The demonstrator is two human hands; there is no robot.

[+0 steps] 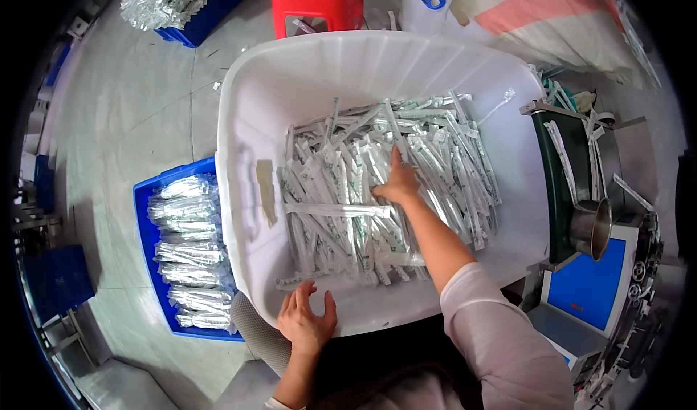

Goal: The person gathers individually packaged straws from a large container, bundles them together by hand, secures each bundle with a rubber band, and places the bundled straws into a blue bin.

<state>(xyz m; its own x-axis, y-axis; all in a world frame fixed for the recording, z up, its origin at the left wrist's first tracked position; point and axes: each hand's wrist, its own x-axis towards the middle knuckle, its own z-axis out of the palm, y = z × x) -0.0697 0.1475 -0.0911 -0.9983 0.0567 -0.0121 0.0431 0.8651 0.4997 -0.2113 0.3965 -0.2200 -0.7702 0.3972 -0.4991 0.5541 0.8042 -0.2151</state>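
A: What is sitting on the floor over on the left?
B: A blue crate (210, 16) is holding a heap of shiny packs (173, 2) farther off, and a blue tray (141, 199) is lying closer, with wrapped bundles (190, 254) filling it in a row.
A: And the left hand (306, 319)?
B: It is hovering at the near edge of the white tub (377, 68) — fingers loosely curling, thumb standing apart, nothing showing in its grasp. I can't tell whether it is touching the rim.
A: Where are the slim wrapped packets (348, 170) lying?
B: Inside the tub, crisscrossing in a broad pile over its floor. A brown strip (266, 192) is clinging to the tub's left inner wall, and a red stool (316, 18) is standing behind.
A: What is the right hand (401, 181) doing?
B: It is resting among the packets near the middle, index finger extending forward, thumb spreading sideways — I can't tell if it is gripping one.
A: Anything farther right?
B: A striped sack (544, 18) is slumping behind the tub, and a metal cup (592, 228) is sitting beside a dark green panel (555, 185).
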